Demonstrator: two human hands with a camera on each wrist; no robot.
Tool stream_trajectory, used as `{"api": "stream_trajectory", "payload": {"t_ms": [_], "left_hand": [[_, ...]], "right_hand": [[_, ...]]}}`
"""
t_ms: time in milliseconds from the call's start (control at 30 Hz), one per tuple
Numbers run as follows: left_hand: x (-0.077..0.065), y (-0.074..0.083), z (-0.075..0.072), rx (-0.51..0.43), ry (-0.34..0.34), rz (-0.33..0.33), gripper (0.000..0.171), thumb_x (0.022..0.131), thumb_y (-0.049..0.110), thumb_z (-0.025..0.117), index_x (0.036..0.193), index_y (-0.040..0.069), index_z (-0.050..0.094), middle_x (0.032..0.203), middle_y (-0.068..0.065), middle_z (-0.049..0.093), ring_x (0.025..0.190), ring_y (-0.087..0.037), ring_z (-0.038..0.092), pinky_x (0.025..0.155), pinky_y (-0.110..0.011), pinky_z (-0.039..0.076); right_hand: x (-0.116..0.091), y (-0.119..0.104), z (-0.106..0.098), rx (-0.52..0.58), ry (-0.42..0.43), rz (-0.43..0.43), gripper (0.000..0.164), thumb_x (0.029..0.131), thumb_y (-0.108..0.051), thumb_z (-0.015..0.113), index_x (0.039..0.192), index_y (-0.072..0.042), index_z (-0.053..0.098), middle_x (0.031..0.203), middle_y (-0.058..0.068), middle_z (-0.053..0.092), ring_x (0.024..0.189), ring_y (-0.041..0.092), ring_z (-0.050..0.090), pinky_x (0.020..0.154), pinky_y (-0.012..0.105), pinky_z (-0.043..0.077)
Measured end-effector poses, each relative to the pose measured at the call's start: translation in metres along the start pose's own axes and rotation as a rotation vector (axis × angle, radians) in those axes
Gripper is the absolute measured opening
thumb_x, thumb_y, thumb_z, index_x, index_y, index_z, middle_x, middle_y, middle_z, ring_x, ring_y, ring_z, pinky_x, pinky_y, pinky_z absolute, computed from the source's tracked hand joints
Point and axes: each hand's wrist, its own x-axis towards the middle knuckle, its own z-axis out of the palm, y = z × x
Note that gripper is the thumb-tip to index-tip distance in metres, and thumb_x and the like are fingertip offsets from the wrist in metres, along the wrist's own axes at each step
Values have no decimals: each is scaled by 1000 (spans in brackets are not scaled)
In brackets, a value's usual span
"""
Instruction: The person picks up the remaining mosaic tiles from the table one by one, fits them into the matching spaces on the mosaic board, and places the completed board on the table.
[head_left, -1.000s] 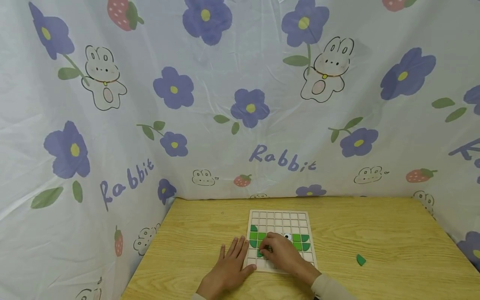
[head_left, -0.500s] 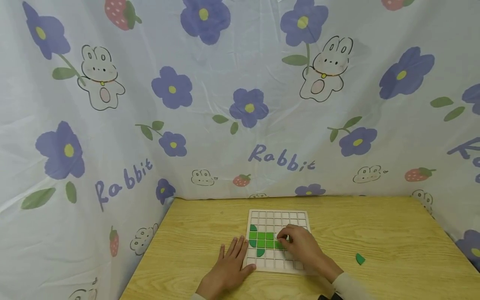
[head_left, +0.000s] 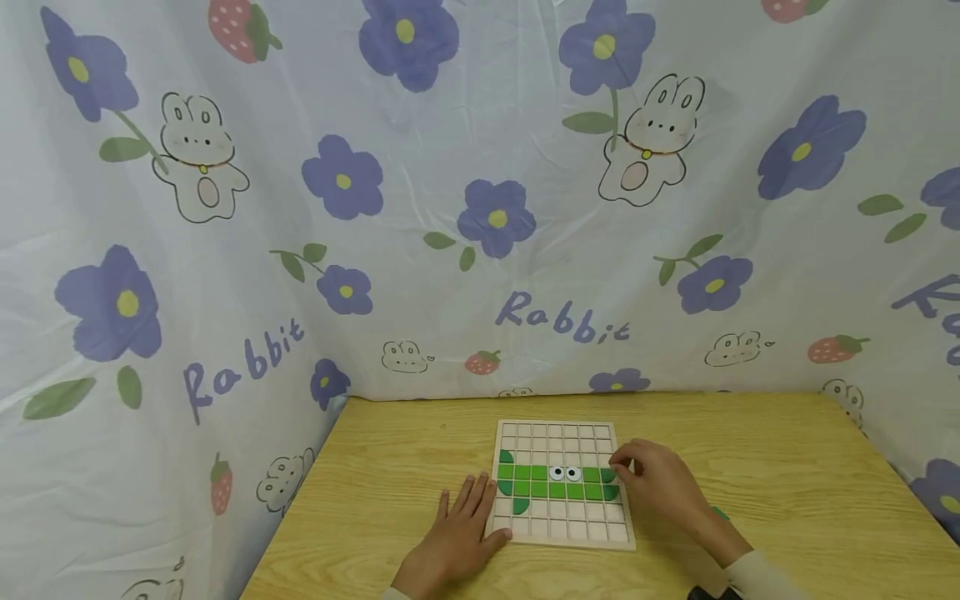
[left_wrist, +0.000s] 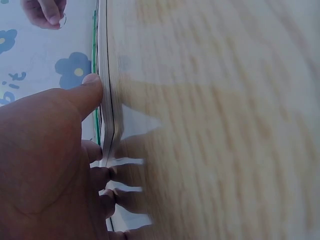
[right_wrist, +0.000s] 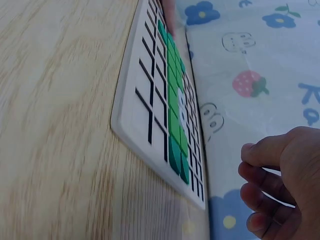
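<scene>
A square wooden grid board [head_left: 555, 542] lies on the table. Across its middle run two rows of light green square tiles [head_left: 538, 489], with two white eye tiles [head_left: 564, 473] in the upper row. Dark green quarter-round tiles [head_left: 521, 506] sit at both ends and below left. My left hand [head_left: 459, 532] lies with spread fingers along the board's left side, its thumb at the near left corner. Over the board's right edge hovers my right hand [head_left: 663, 483], fingers loosely curled and thumb near the index finger; the right wrist view shows nothing between the fingertips.
One loose dark green piece [head_left: 721, 512] lies on the wooden table [head_left: 810, 492] right of the board, partly covered by my right forearm. A white curtain [head_left: 420, 250] printed with flowers and rabbits hangs behind and at the sides.
My right hand has moved right, from the board's left part across the eye tiles to its right edge, uncovering the tile rows. My left hand has stayed in place.
</scene>
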Motion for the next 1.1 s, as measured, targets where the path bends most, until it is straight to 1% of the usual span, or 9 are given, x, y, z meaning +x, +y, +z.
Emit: {"api": "stream_trajectory", "payload": {"t_ms": [167,300,400,467,600,833,1100], "left_hand": [[1,-1,1,2,-7,-6,84,109,59,50,171,9,26,180,-14,16,166,-41,15,128,-74,13],[1,-2,0,-2,-15,-6,84,109,60,49,171,8,25,180,-14,16,166,-41,15,128,-74,13],[-1,-2,-1,-19,-18,7,85,109,61,48,170,7,25,180,-15,16,166,-42,14,127,-75,12],[-1,-2,-1,-42,-24,13,86,109,62,47,170,6,25,179,-17,15,166,-42,13,126,-76,10],[-2,-1,-3,-49,-21,19,86,109,62,47,170,6,25,179,-18,15,166,-43,12,126,-77,10],[-2,-1,-2,-15,-37,-8,84,109,61,48,171,9,23,180,-14,13,167,-40,12,128,-73,10],[-1,-2,-1,-7,-35,-14,84,109,60,49,171,10,23,180,-14,13,167,-39,11,128,-73,11]], "right_hand": [[-8,16,-15,-21,12,25,5,94,-11,82,97,-15,82,84,-13,68,65,-3,46,58,21,42],[-16,29,-25,-27,0,62,5,95,-13,82,98,-16,82,85,-12,68,65,-2,47,58,23,42],[-22,41,-32,-38,-14,92,4,96,-14,80,100,-16,82,86,-11,69,66,-2,48,58,23,43],[-26,48,-38,-47,-19,108,5,96,-14,80,101,-15,82,87,-10,69,66,-2,48,58,23,43],[-33,62,-48,-49,-30,145,7,97,-15,79,103,-13,81,86,-8,70,65,-1,48,57,24,43],[-42,81,-65,-56,-116,235,9,100,-19,75,105,-13,80,90,-6,72,71,3,55,60,27,46],[-49,95,-76,-69,-211,271,10,100,-24,76,103,-15,80,89,-8,72,78,7,62,66,29,51]]}}
